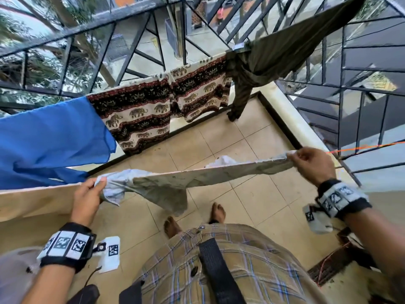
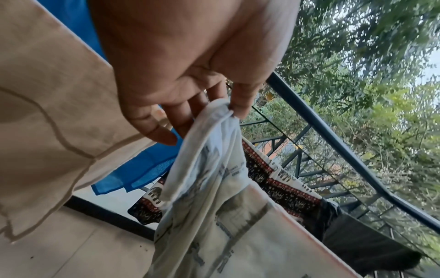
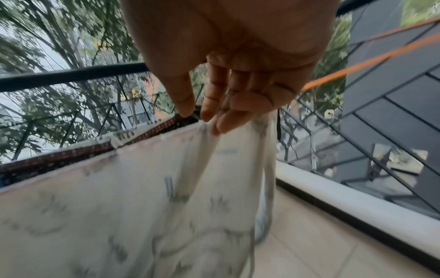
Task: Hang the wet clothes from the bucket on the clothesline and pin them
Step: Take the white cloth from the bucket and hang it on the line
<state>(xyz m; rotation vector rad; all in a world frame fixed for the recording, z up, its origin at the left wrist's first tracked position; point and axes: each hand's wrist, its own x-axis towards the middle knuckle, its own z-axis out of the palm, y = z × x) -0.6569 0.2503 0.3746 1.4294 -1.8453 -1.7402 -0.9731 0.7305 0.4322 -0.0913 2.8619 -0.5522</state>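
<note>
Stretching a pale, printed wet cloth (image 1: 197,179) flat and taut between both hands, above the beige tiled floor (image 1: 230,145) of a balcony. Left hand (image 1: 87,194) pinching 1 bunched corner of the cloth, fingers (image 2: 240,101) curled round the folded hem, with the thumb closing on it from the other side. Right hand (image 1: 311,164) gripping the opposite corner, fingers (image 3: 214,105) bent and closed on the gathered edge. Cloth sagging a little in the middle, a loose flap hanging down near the left end. Thin orange clothesline (image 1: 361,148) running off to the right just beyond the right hand; touching the cloth or not, cannot tell. Hanging already along the black metal railing (image 1: 92,25): a bright blue garment (image 1: 48,139) on the left, a patterned cloth with elephant bands in brown, black and cream (image 1: 153,106) in the middle, and a dark olive garment (image 1: 274,60) on the right. Draping a tan fabric sheet (image 1: 32,202) just left of the left hand. Standing barefoot below the cloth, checked shorts (image 1: 219,260) filling the bottom of the head view.
</note>
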